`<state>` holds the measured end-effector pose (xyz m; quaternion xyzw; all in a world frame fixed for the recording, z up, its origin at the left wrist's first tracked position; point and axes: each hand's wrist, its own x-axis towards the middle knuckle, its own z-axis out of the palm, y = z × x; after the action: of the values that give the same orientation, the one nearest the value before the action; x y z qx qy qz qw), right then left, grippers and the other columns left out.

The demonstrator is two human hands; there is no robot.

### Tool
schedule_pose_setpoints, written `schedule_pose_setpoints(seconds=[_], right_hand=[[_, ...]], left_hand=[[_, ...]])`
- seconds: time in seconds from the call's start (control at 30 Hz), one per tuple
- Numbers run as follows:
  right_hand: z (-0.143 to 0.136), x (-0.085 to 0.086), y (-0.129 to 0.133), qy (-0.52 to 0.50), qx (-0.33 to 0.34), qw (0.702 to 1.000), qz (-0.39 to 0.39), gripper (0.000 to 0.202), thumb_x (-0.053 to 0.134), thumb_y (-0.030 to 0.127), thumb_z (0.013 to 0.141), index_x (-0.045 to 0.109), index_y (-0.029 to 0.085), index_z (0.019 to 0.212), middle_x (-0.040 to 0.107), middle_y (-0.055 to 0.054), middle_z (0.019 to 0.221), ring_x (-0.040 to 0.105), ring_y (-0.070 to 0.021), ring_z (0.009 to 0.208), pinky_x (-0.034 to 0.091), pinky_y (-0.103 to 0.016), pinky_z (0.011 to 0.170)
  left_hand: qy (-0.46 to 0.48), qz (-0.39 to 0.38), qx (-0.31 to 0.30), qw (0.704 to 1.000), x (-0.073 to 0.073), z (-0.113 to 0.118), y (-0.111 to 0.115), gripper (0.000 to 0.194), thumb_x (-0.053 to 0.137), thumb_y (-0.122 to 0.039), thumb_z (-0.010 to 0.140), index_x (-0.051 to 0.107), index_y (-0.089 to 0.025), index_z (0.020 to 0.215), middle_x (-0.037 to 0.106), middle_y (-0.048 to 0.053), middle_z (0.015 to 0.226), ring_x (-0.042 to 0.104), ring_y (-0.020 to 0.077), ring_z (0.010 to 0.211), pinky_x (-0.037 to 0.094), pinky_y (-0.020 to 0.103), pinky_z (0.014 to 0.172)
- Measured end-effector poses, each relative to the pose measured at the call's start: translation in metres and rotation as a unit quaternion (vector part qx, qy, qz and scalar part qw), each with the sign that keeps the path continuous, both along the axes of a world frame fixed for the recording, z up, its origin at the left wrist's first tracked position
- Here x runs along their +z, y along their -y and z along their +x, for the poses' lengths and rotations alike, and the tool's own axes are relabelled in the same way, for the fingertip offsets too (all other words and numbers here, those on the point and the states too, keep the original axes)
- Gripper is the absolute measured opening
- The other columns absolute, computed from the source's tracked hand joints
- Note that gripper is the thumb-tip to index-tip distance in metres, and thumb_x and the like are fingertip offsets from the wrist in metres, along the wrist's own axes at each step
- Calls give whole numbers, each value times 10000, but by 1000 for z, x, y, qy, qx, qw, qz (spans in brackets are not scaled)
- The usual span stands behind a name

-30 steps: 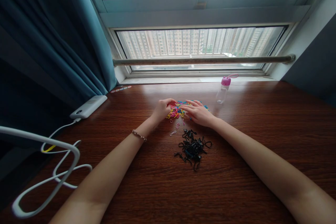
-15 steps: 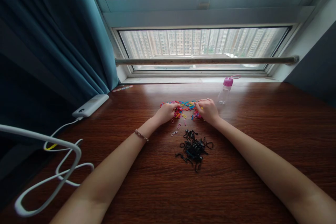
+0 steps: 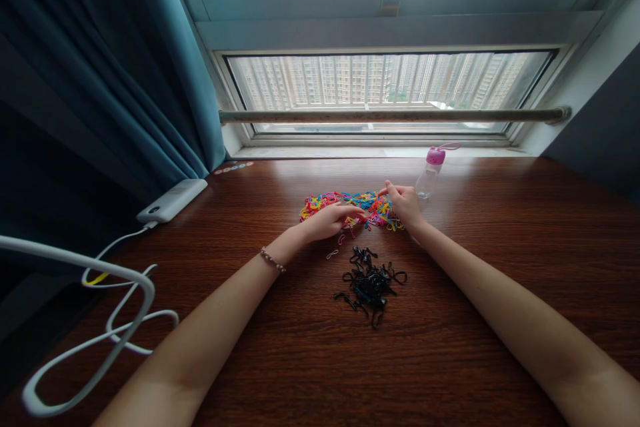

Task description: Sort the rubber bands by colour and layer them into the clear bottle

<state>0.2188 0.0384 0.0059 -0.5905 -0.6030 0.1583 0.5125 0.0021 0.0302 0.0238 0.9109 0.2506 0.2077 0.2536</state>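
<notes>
Colourful small bands (image 3: pixel 320 201) lie in a spread-out heap across the middle of the brown table. My left hand (image 3: pixel 333 219) reaches over the front of the heap, its fingers stretched out to the right and apart, with nothing seen in it. At the heap's right end is my right hand (image 3: pixel 403 202), fingers bent and partly curled; whether it holds a band is too small to tell. Nearer to me sits a separate pile of black bands (image 3: pixel 370 283). A loose pale pink band (image 3: pixel 332 254) lies left of it.
A clear bottle with a pink cap (image 3: pixel 427 177) stands just behind my right hand. At the left are a white power bank (image 3: pixel 173 201) and looped white cable (image 3: pixel 145 280). A blue curtain (image 3: pixel 150 80) hangs beside the window, which has a rail (image 3: pixel 390 116).
My left hand has moved right and its fingers have opened out. My right hand has shifted slightly right and up, showing more of the coloured heap.
</notes>
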Motion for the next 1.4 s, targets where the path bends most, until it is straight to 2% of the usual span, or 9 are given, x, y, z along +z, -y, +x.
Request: schedule_pose_setpoints(seconds=[0.07, 0.13, 0.27, 0.37, 0.83, 1.07, 1.23, 1.4], right_hand=[[0, 0, 0, -12, 1, 1000, 5, 541, 358, 532, 818, 719, 157, 671, 555, 1, 441, 536, -158, 489, 388, -260, 556], [0, 1, 0, -25, 6, 1000, 8, 529, 364, 527, 816, 716, 161, 668, 615, -14, 518, 572, -168, 554, 415, -264, 609], [0, 2, 0, -41, 16, 999, -3, 497, 382, 516, 815, 712, 173, 671, 675, -32, 637, 610, -182, 639, 438, -278, 683], [0, 2, 1, -57, 22, 998, -6, 492, 389, 527, 811, 707, 183, 660, 687, -35, 675, 624, -190, 670, 447, -288, 709], [1, 1, -1, -92, 15, 996, 8, 524, 362, 543, 824, 688, 177, 637, 683, -43, 660, 640, -191, 674, 461, -310, 746], [7, -10, -8, -44, 15, 999, -17, 557, 341, 582, 823, 688, 178, 659, 687, -55, 665, 645, -204, 670, 470, -302, 680], [6, -8, -6, -36, 39, 998, -37, 596, 302, 601, 830, 692, 162, 727, 674, -51, 587, 640, -184, 618, 464, -281, 663], [9, -7, -8, -65, -3, 998, -25, 640, 252, 623, 830, 675, 143, 802, 681, -67, 612, 642, -194, 638, 471, -291, 647]], left_hand=[[40, -35, 13, 998, 1, 0, -2, 515, 340, 24, 709, 540, -171, 1141, 649, 56, 1047, 586, 132, 983, 443, 267, 874], [84, -47, 58, 994, 1, -2, -6, 452, 343, -3, 728, 558, -141, 1100, 672, 69, 975, 611, 138, 929, 467, 278, 842], [147, -11, 188, 971, -2, -10, -17, 345, 364, -44, 743, 591, -125, 990, 678, 65, 926, 627, 147, 883, 488, 287, 812], [130, 21, 230, 964, -4, -17, -22, 328, 375, -41, 733, 609, -139, 940, 679, 47, 911, 628, 144, 864, 485, 272, 804], [31, 86, 234, 968, -12, -18, -24, 285, 411, -110, 794, 621, -170, 977, 681, 46, 941, 626, 162, 878, 478, 270, 811], [-19, 92, 245, 965, -15, -18, -25, 303, 427, -116, 787, 614, -193, 1014, 673, 47, 985, 625, 177, 896, 474, 260, 809], [-48, 100, 224, 968, -17, -17, -25, 329, 401, -97, 784, 613, -201, 1014, 675, 43, 970, 627, 176, 878, 472, 256, 791], [-57, 95, 223, 968, -15, -16, -22, 323, 410, -107, 782, 624, -219, 998, 678, 39, 940, 625, 177, 852, 469, 256, 782]])
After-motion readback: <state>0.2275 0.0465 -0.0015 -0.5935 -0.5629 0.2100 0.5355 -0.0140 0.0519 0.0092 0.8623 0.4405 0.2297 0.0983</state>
